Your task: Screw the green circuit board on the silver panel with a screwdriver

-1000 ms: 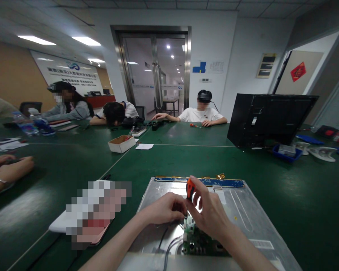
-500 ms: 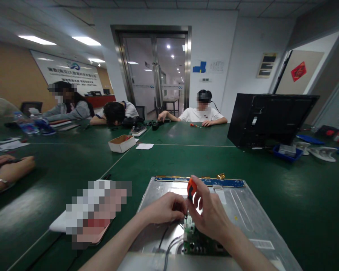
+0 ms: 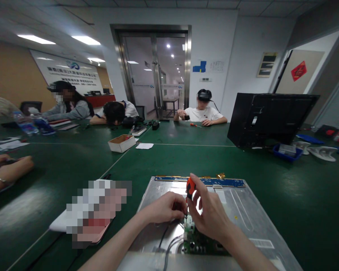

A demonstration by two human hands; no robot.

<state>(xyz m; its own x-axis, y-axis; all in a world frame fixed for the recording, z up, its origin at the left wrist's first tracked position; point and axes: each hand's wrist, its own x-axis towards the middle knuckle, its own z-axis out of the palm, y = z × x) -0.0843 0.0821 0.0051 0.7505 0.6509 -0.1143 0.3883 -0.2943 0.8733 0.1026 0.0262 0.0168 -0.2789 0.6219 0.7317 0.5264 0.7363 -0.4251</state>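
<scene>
A silver metal panel (image 3: pixel 243 214) lies flat on the green table in front of me, with a blue strip (image 3: pixel 226 182) along its far edge. A small green circuit board (image 3: pixel 197 242) sits on its near part, with grey cables (image 3: pixel 169 244) beside it. My right hand (image 3: pixel 207 214) grips an orange-handled screwdriver (image 3: pixel 190 188), held upright with its tip down on the board. My left hand (image 3: pixel 165 207) is curled in a pinch right beside the tip; what its fingers hold is hidden.
A blurred-out flat object (image 3: pixel 93 210) lies left of the panel. A black monitor back (image 3: pixel 268 118) stands at the right with a blue tray (image 3: pixel 286 152). A cardboard box (image 3: pixel 121 143) sits mid-table. Three people sit at the far side; another person's hands (image 3: pixel 5 169) rest at left.
My hands and the screwdriver stay almost in place. The person in white at the far side has pulled an outstretched arm back toward the body.
</scene>
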